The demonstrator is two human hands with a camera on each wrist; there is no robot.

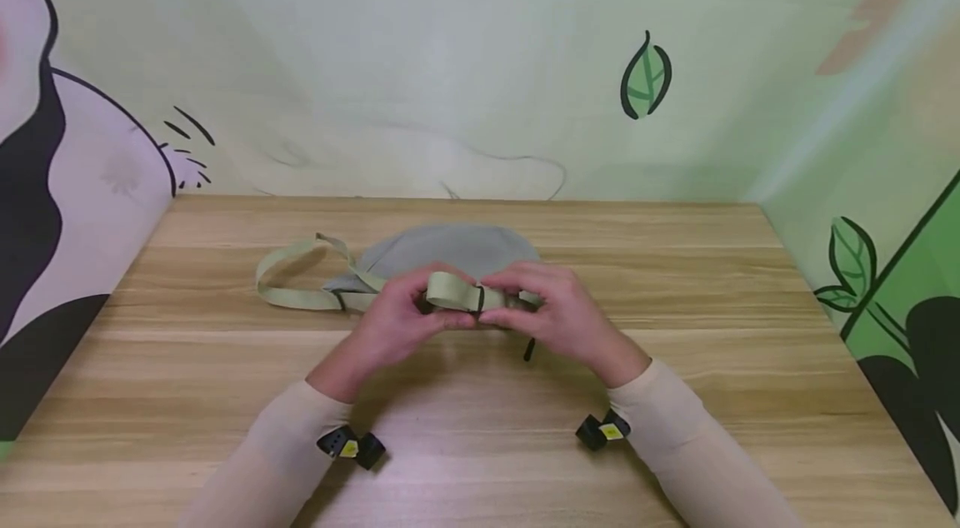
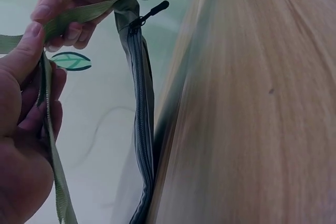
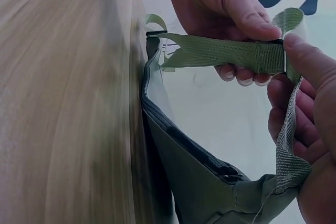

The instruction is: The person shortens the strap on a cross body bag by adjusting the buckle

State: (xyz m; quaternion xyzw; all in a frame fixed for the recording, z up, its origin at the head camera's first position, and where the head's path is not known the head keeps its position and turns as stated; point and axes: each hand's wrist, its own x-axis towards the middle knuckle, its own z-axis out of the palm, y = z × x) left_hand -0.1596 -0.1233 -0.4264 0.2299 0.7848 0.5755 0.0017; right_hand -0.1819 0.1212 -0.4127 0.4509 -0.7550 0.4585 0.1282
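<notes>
A grey waist bag [image 1: 450,249] lies toward the back of the wooden table, with a light green webbing strap [image 1: 296,299] looping out to its left. In front of the bag, my left hand [image 1: 393,320] pinches the strap between thumb and fingers, beside a dark slider buckle [image 1: 481,299]. My right hand [image 1: 562,311] grips the webbing just right of that slider. A folded loop of strap [image 3: 289,20] stands up between the hands. From the bag's zipper [image 2: 139,87] hangs a black zipper pull [image 2: 157,9]. The thumbs partly hide the slider.
The wooden table [image 1: 480,436] reaches to a printed backdrop [image 1: 420,78] with leaves and a panda. Small black wrist cameras [image 1: 351,446] sit on both sleeves. A second dark slider [image 1: 341,301] is on the strap's left part.
</notes>
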